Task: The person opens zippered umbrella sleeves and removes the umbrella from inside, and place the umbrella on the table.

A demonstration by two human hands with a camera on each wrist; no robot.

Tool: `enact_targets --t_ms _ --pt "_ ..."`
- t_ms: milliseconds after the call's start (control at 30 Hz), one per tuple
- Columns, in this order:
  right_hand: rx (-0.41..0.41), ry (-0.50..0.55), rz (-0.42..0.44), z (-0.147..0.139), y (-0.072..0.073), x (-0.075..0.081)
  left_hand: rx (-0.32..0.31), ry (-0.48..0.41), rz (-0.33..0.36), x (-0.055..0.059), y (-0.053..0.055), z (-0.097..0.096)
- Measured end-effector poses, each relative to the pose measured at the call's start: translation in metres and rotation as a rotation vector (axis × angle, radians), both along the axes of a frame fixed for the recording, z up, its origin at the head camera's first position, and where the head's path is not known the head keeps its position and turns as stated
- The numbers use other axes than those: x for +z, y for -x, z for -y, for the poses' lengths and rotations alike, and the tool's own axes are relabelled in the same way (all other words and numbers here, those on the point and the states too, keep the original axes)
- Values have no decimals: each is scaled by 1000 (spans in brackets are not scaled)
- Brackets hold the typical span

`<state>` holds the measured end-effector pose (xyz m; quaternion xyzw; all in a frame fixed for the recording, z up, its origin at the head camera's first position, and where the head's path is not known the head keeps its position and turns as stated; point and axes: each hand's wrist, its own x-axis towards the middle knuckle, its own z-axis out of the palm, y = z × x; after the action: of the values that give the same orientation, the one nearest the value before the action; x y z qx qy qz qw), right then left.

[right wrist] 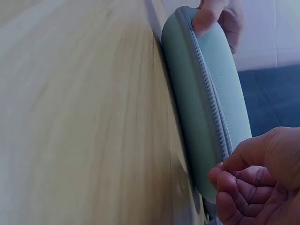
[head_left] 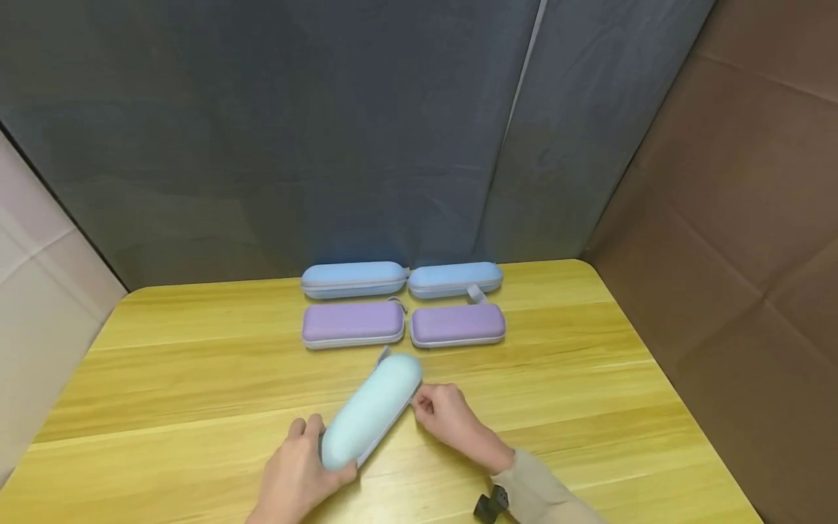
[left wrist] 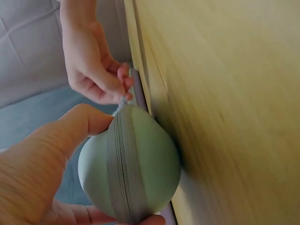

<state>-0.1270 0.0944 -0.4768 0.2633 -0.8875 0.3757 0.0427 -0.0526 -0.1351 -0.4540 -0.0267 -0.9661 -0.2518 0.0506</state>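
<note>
The yellow wooden table (head_left: 196,378), smooth with a long straight grain and rounded far corners, filled the lower half of the head view. Bare tabletop lay open to either side of the mint case (head_left: 372,409), and the near edge ran just behind the hands.

Beyond the mint case, toward the table's far edge, four closed zip cases sat in two rows. Two lilac cases (head_left: 352,323) (head_left: 457,324) lay side by side nearest it, flat-topped with rounded corners. Two pale blue cases (head_left: 353,279) (head_left: 455,279) lay just past those, close to the far edge.

The mint case itself was a long, rounded hard shell with a matte surface and a grey zip seam, lying at a slant on the table.

The left hand (head_left: 297,473) curled around the case's near end, thumb on top. The right hand (head_left: 445,415) pinched at the zip on the case's far side, fingers bent together.
</note>
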Motion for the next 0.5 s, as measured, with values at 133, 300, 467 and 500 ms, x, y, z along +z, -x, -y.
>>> enact_targets --t_ms 133,300,467,500 --pt "28 -7 -22 7 -2 2 9 37 2 1 -6 -6" --pt "68 -9 -54 16 -5 4 28 93 13 2 -11 -13" --pt "111 -28 -65 23 -8 6 33 121 40 3 -12 -22" --pt "117 -35 -60 24 -9 7 36 124 40 4 -12 -24"
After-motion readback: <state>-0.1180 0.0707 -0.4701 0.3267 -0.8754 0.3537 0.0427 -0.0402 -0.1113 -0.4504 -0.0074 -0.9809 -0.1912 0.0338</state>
